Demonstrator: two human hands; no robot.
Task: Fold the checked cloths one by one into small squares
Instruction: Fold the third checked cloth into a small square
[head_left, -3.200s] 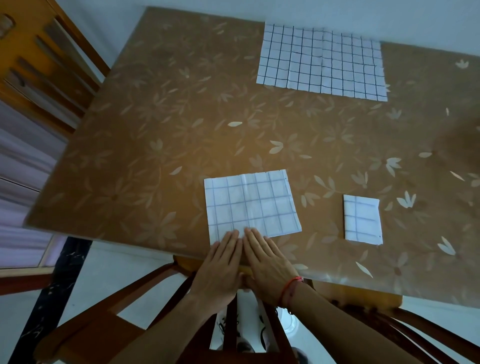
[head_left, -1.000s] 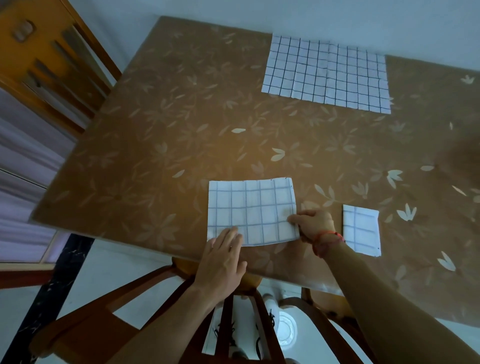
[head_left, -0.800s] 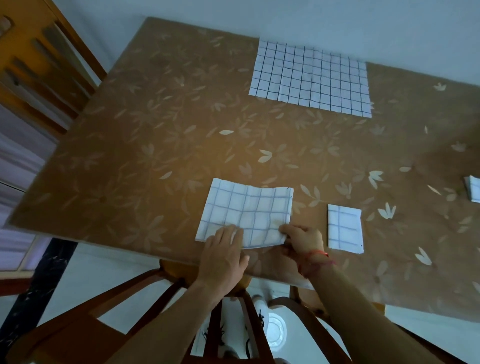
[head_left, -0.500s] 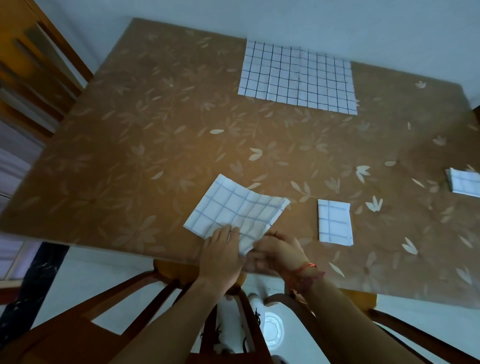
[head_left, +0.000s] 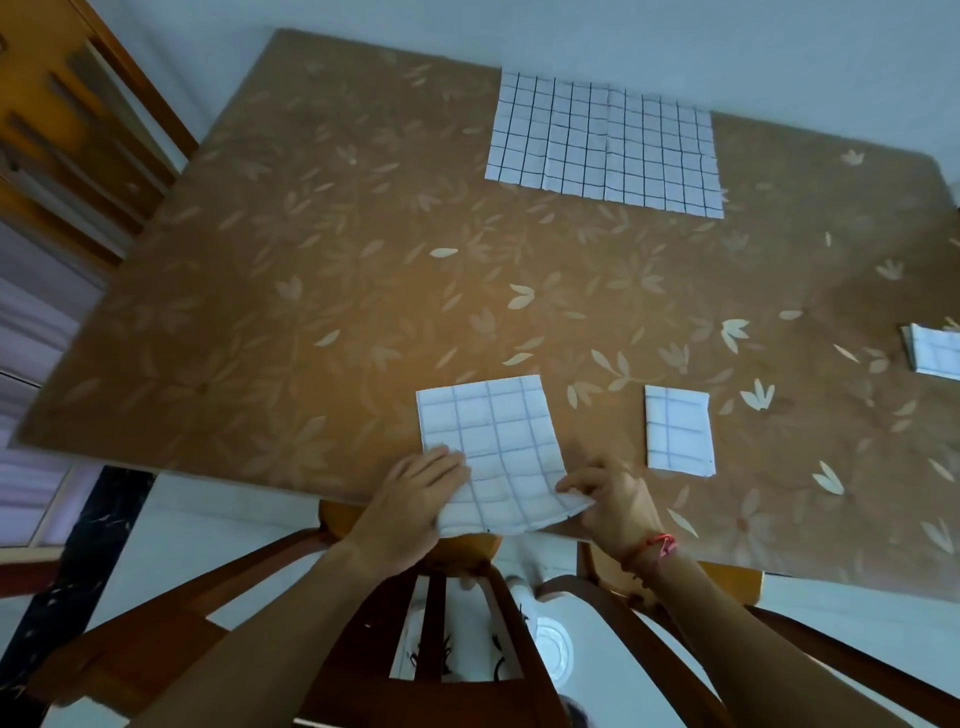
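I have the cloth (head_left: 491, 441) at lower centre, its near edge lifted past the table (head_left: 311, 286) edge. My left hand (head_left: 415, 499) grips the lower-left corner and my right hand (head_left: 608, 499) pinches the lower-right. The risk I see is one corner leading, which would slide the layers and skew the fold, or a pull dragging the cloth off the edge.

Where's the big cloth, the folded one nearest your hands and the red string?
big cloth (head_left: 605, 145): head view, its middle.
nearest folded cloth (head_left: 679, 430): head view, its middle.
red string (head_left: 662, 543): head view, loop on right wrist.
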